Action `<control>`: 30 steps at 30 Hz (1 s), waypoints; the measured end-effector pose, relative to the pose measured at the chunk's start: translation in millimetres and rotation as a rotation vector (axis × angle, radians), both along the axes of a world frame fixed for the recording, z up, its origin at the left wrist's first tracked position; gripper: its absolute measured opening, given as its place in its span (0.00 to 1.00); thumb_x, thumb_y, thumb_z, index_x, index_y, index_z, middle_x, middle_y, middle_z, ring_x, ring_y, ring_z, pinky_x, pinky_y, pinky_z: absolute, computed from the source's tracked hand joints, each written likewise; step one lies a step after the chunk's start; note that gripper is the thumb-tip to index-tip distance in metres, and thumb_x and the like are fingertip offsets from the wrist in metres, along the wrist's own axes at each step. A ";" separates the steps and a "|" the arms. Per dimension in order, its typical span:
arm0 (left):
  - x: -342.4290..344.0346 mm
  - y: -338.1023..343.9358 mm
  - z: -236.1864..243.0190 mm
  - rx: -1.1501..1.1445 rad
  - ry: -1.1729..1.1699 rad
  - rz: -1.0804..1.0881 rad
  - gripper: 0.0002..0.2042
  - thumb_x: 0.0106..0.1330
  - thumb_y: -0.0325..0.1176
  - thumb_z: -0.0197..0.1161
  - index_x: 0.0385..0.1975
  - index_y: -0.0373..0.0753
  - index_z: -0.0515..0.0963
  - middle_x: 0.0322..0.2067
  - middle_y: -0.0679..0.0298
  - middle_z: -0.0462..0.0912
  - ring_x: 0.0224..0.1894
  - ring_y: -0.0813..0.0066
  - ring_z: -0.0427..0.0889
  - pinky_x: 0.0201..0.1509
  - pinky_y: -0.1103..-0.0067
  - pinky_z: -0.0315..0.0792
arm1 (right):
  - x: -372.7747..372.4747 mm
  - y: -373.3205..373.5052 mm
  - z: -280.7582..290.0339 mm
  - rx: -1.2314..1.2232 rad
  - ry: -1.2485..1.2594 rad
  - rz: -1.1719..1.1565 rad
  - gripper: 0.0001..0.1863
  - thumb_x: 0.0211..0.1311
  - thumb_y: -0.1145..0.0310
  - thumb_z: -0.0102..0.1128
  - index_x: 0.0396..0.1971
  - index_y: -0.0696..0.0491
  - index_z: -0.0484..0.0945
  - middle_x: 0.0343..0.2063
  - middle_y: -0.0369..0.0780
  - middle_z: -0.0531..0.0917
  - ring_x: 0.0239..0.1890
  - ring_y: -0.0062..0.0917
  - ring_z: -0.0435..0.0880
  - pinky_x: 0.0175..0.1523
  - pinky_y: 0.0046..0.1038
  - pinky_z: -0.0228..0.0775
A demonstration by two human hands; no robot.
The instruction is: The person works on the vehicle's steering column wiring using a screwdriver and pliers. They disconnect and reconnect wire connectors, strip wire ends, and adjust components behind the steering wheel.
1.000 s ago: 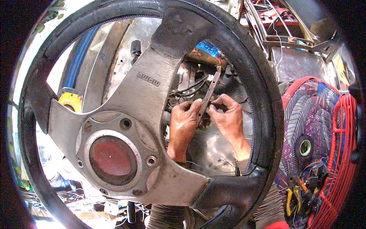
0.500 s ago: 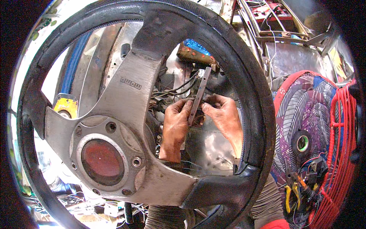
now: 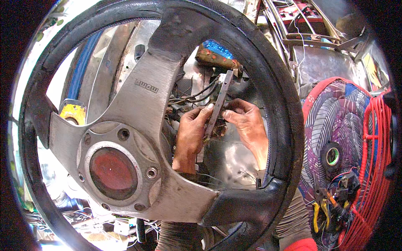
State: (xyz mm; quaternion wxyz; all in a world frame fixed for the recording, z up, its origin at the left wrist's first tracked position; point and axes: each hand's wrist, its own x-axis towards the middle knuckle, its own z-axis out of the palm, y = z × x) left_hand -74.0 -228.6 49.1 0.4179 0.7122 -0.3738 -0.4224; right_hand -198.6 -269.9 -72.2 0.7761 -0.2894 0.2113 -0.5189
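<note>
Through the opening of a black-rimmed steering wheel [image 3: 121, 94] with metal spokes, both my hands are seen at work. My left hand [image 3: 189, 136] grips a narrow grey metal bar [image 3: 219, 100] with holes in it, its thumb lying along the side. The bar stands tilted, its top leaning right. Close beside it on the right, my right hand [image 3: 251, 129] has thumb and fingers pinched together; what they hold is too small or hidden to make out. Dark cables [image 3: 197, 98] run behind the bar, and a tangle of small parts sits behind the fingers.
At the right, a patterned cushion [image 3: 331, 108] carries a roll of black tape [image 3: 331, 155], yellow-handled pliers [image 3: 321, 215] and a bundle of red cable [image 3: 374, 167]. Loose wires [image 3: 83, 221] lie at lower left. A metal frame [image 3: 310, 39] stands at upper right. The wheel rim surrounds my forearms.
The view has shifted slightly, so the wheel sits a little further right. My left hand has moved slightly left; the bar stays between both hands, and my right fingers remain pinched.
</note>
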 end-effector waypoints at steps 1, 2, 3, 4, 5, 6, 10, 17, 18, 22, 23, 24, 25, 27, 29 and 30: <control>-0.9 0.4 1.8 0.005 0.027 0.015 0.18 0.74 0.42 0.64 0.40 0.29 0.84 0.28 0.59 0.86 0.23 0.75 0.84 0.25 0.78 0.79 | 0.6 -0.1 1.3 -0.009 -0.012 0.003 0.13 0.58 0.73 0.73 0.42 0.60 0.83 0.36 0.36 0.87 0.39 0.16 0.82 0.49 0.23 0.75; -1.8 0.8 3.5 0.016 0.024 0.020 0.18 0.74 0.42 0.64 0.40 0.29 0.84 0.27 0.59 0.86 0.22 0.74 0.84 0.24 0.77 0.79 | 0.6 0.7 3.2 0.000 -0.009 0.002 0.13 0.58 0.74 0.73 0.41 0.59 0.83 0.36 0.36 0.86 0.39 0.16 0.82 0.49 0.22 0.75; -3.0 1.2 4.7 0.026 0.019 0.024 0.18 0.74 0.42 0.64 0.40 0.29 0.84 0.26 0.59 0.86 0.21 0.74 0.84 0.24 0.77 0.78 | 0.2 1.3 5.8 0.009 -0.007 0.002 0.12 0.58 0.74 0.73 0.41 0.59 0.83 0.36 0.35 0.86 0.39 0.16 0.82 0.49 0.22 0.75; -3.9 1.6 5.5 0.035 0.013 0.030 0.18 0.74 0.42 0.64 0.39 0.28 0.84 0.25 0.59 0.86 0.21 0.73 0.84 0.23 0.77 0.78 | 0.2 2.7 9.4 0.017 -0.007 0.003 0.12 0.58 0.74 0.73 0.41 0.59 0.83 0.35 0.35 0.86 0.39 0.15 0.82 0.49 0.21 0.75; -4.6 1.6 5.5 0.017 0.015 0.021 0.18 0.74 0.42 0.64 0.39 0.29 0.84 0.25 0.60 0.86 0.21 0.73 0.83 0.23 0.77 0.78 | -0.4 4.4 13.3 0.015 -0.001 0.000 0.11 0.58 0.74 0.72 0.40 0.59 0.83 0.35 0.35 0.86 0.39 0.15 0.82 0.48 0.21 0.74; -5.3 1.6 4.6 -0.002 0.019 0.012 0.17 0.74 0.42 0.64 0.39 0.29 0.84 0.25 0.60 0.86 0.21 0.74 0.83 0.24 0.77 0.78 | -1.7 7.3 17.2 0.014 0.006 -0.003 0.11 0.58 0.75 0.71 0.40 0.59 0.83 0.35 0.35 0.86 0.39 0.15 0.81 0.48 0.20 0.74; -2.1 -1.7 -3.1 -0.008 -0.060 0.004 0.17 0.75 0.41 0.63 0.38 0.30 0.84 0.26 0.61 0.86 0.23 0.75 0.83 0.26 0.78 0.78 | -3.6 11.2 28.9 -0.090 0.428 -0.079 0.10 0.59 0.74 0.69 0.38 0.60 0.82 0.35 0.36 0.85 0.39 0.14 0.80 0.47 0.21 0.73; 7.9 -1.0 -9.3 -0.025 0.155 0.024 0.17 0.77 0.40 0.59 0.44 0.28 0.83 0.31 0.61 0.87 0.25 0.77 0.83 0.28 0.78 0.78 | 11.9 13.8 23.8 -0.175 0.338 -0.272 0.10 0.61 0.70 0.68 0.38 0.60 0.83 0.35 0.36 0.85 0.39 0.17 0.81 0.47 0.23 0.73; 8.3 -1.5 -10.4 -0.041 0.197 0.019 0.17 0.77 0.40 0.59 0.45 0.28 0.83 0.31 0.61 0.87 0.25 0.76 0.83 0.28 0.78 0.78 | 12.6 11.1 20.3 -0.139 0.369 -0.244 0.10 0.62 0.70 0.67 0.38 0.60 0.83 0.35 0.36 0.85 0.39 0.17 0.81 0.48 0.23 0.73; 9.4 -1.2 -12.4 0.010 0.066 -0.028 0.16 0.76 0.37 0.61 0.49 0.27 0.81 0.33 0.59 0.87 0.27 0.74 0.85 0.29 0.78 0.80 | 6.8 5.5 2.0 0.018 0.202 -0.043 0.10 0.66 0.70 0.63 0.40 0.60 0.84 0.34 0.36 0.85 0.37 0.17 0.81 0.46 0.22 0.72; 9.1 0.0 -12.4 -0.016 0.061 -0.049 0.15 0.76 0.36 0.61 0.49 0.28 0.81 0.33 0.59 0.87 0.28 0.73 0.86 0.29 0.77 0.81 | 6.0 5.0 -2.6 0.050 0.161 0.006 0.10 0.67 0.69 0.62 0.40 0.60 0.84 0.34 0.35 0.85 0.36 0.17 0.81 0.45 0.22 0.72; 8.9 1.7 -11.8 -0.015 0.053 -0.043 0.15 0.75 0.35 0.62 0.50 0.28 0.81 0.33 0.58 0.87 0.28 0.73 0.86 0.29 0.77 0.81 | 6.3 4.7 -6.9 0.063 0.159 0.040 0.10 0.67 0.69 0.62 0.40 0.60 0.84 0.34 0.35 0.85 0.35 0.17 0.80 0.44 0.22 0.72; 8.4 3.1 -11.1 -0.014 0.045 -0.036 0.15 0.75 0.35 0.62 0.50 0.28 0.81 0.33 0.58 0.87 0.29 0.72 0.86 0.29 0.76 0.82 | 8.4 4.1 -10.4 0.077 0.156 0.074 0.10 0.68 0.69 0.62 0.41 0.59 0.85 0.34 0.35 0.85 0.35 0.16 0.80 0.42 0.22 0.72; 7.1 6.1 -8.9 -0.029 0.000 -0.045 0.13 0.75 0.35 0.62 0.49 0.31 0.82 0.34 0.63 0.87 0.28 0.80 0.82 0.30 0.82 0.77 | 18.1 2.8 -14.3 0.024 0.375 -0.030 0.10 0.68 0.68 0.62 0.41 0.58 0.85 0.34 0.34 0.85 0.34 0.17 0.80 0.41 0.22 0.70; 6.1 7.7 -5.7 -0.031 -0.003 -0.054 0.13 0.75 0.35 0.63 0.49 0.32 0.82 0.34 0.65 0.87 0.28 0.83 0.81 0.31 0.85 0.74 | 19.9 4.8 -17.9 0.020 0.242 -0.030 0.10 0.67 0.66 0.64 0.41 0.56 0.85 0.33 0.33 0.85 0.34 0.16 0.79 0.40 0.22 0.69; 5.8 7.8 -3.9 -0.024 0.016 -0.061 0.13 0.75 0.35 0.63 0.50 0.32 0.82 0.35 0.65 0.87 0.28 0.84 0.81 0.30 0.85 0.74 | 20.2 5.5 -18.9 0.018 0.176 -0.027 0.10 0.66 0.66 0.65 0.40 0.55 0.85 0.33 0.32 0.85 0.33 0.16 0.79 0.39 0.22 0.69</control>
